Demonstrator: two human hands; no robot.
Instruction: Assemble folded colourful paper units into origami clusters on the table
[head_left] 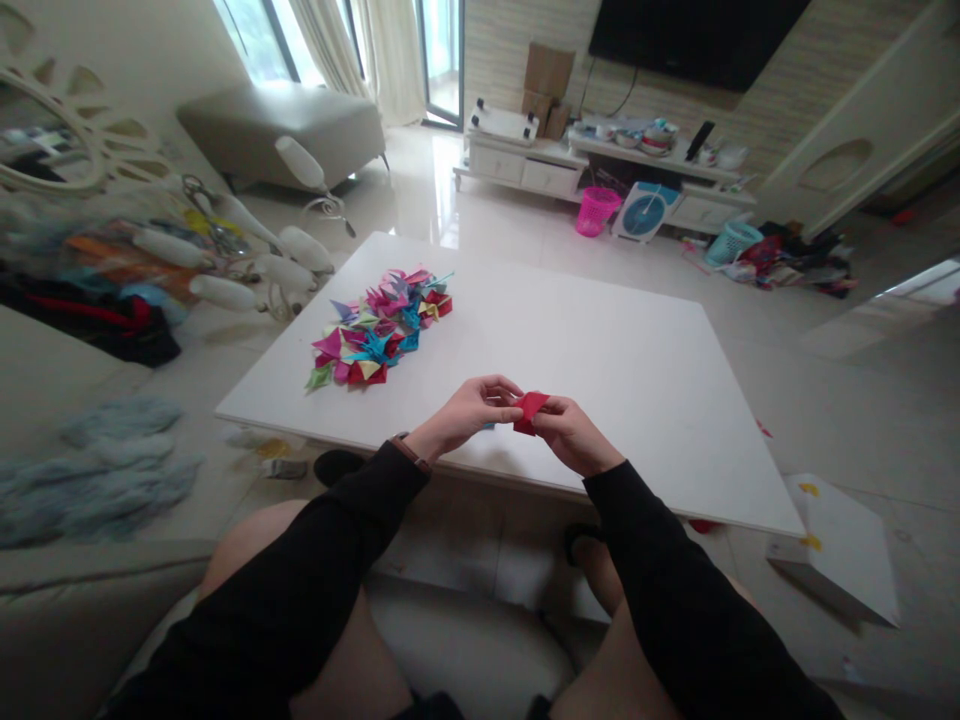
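Between my two hands, above the near edge of the white table (600, 340), is a folded piece of red paper (530, 408). My left hand (484, 405) pinches its left side with thumb and fingers. On the right side, my right hand (566, 425) grips the same paper, its fingertips partly hidden behind it. A small bluish scrap (489, 426) shows just under my left hand. To the left on the table lies a heap of folded paper pieces (382, 325) in pink, red, blue, green and yellow, several with pointed tips.
A lamp with white shades (289, 270) stands by the table's left side. At the lower right is a white box (844, 545) on the floor. Beyond the table are a pink basket (597, 211), a blue-and-white fan (645, 212) and a low TV cabinet (517, 165).
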